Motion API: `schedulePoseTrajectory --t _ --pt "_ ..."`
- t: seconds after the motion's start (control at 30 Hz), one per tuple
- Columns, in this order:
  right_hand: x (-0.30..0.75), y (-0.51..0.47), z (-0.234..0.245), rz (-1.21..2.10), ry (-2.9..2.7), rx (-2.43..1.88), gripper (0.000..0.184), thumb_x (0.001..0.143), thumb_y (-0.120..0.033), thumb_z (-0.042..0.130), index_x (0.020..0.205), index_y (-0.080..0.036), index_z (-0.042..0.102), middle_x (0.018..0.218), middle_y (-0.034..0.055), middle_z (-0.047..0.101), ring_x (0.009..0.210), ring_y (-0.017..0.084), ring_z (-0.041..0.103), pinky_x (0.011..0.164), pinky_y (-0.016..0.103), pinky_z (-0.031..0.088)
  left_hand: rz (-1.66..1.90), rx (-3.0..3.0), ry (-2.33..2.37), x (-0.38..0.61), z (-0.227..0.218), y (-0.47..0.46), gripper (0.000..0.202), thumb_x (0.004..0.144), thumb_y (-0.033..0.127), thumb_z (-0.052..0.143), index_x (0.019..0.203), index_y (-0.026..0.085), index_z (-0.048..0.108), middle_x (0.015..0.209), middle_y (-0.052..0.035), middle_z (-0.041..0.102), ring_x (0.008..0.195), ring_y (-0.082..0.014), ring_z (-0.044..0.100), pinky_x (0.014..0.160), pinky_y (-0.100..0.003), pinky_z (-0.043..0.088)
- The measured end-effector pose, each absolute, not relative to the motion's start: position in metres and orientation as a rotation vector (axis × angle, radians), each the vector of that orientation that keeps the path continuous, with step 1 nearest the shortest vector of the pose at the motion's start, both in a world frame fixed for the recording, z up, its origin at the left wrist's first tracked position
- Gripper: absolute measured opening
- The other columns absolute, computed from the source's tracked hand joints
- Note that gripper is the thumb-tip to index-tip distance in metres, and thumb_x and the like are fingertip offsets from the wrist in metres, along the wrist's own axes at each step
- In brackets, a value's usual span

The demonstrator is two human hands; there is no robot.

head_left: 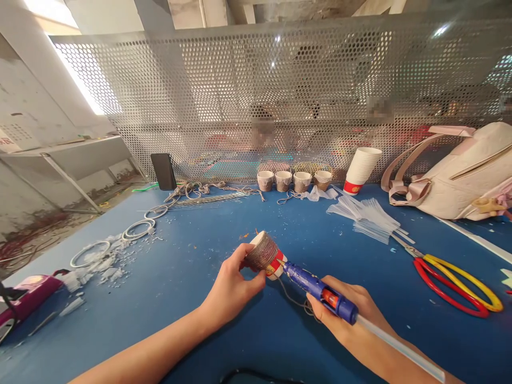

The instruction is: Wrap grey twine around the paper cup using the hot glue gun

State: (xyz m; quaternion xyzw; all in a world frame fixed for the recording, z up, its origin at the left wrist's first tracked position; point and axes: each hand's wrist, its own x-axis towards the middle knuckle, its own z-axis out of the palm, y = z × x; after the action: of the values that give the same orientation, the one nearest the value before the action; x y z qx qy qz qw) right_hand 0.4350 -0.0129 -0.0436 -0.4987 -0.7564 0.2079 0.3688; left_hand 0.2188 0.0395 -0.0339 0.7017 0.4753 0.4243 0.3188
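My left hand (236, 282) grips a paper cup (264, 253) tilted on its side, its upper part wrapped in grey-brown cord. Bare red and white paper shows at the cup's lower end. In my right hand (352, 309) is a blue hot glue gun (316, 285), with a long clear glue stick (400, 346) sticking out of its back. Its nozzle meets the cup beside the edge of the wrapped cord, touching or nearly so. From the cup a loose length of cord (294, 300) trails down to the table, partly hidden by my right hand.
Several cord-wrapped cups with handles (284, 181) line the back by a perforated metal screen (224, 106). A cup stack (362, 170), clear strips (366, 218), red-and-yellow scissors (456, 285) and a pale backpack (464, 170) lie right. White rings (138, 229), glue scraps and a black phone (163, 172) are left.
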Motion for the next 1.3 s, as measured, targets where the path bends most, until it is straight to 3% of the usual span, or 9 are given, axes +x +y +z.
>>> schedulePoseTrajectory --t 0.6,0.83,1.0,1.3 --pt "0.440 -0.013 -0.037 0.420 -1.928 -1.292 0.020 0.086 -0.028 0.050 0.069 -0.024 0.058 0.053 -0.0020 0.059 0.047 0.014 0.057 0.048 0.023 0.046 1.084 1.812 1.088 0.213 -0.036 0.047 0.016 0.072 0.011 0.058 0.085 0.019 0.053 0.080 0.0014 0.059 0.074 -0.0127 0.054 0.074 -0.026 0.047" --pt "0.440 -0.015 -0.031 0.485 -1.900 -1.320 0.020 0.083 -0.032 0.055 0.066 -0.024 0.060 0.052 -0.0010 0.060 0.048 0.015 0.058 0.050 0.024 0.049 1.067 1.806 1.053 0.211 -0.037 0.049 0.015 0.073 0.012 0.059 0.083 0.019 0.050 0.081 0.0012 0.057 0.078 -0.0133 0.056 0.077 -0.026 0.047" --pt "0.441 -0.012 -0.022 0.588 -1.858 -1.370 0.028 0.086 -0.032 0.050 0.060 -0.024 0.058 0.046 -0.0022 0.055 0.040 0.013 0.052 0.042 0.023 0.045 1.060 1.806 0.993 0.209 -0.037 0.051 0.017 0.073 0.011 0.060 0.085 0.019 0.050 0.085 0.0004 0.058 0.081 -0.0138 0.057 0.080 -0.027 0.048" --pt "0.442 -0.014 -0.021 0.571 -1.900 -1.354 0.023 0.085 -0.032 0.051 0.067 -0.024 0.064 0.051 -0.0012 0.060 0.047 0.015 0.057 0.048 0.023 0.048 1.052 1.781 0.998 0.210 -0.032 0.051 0.016 0.070 0.013 0.060 0.082 0.019 0.052 0.080 0.0017 0.056 0.075 -0.0126 0.054 0.076 -0.025 0.048"
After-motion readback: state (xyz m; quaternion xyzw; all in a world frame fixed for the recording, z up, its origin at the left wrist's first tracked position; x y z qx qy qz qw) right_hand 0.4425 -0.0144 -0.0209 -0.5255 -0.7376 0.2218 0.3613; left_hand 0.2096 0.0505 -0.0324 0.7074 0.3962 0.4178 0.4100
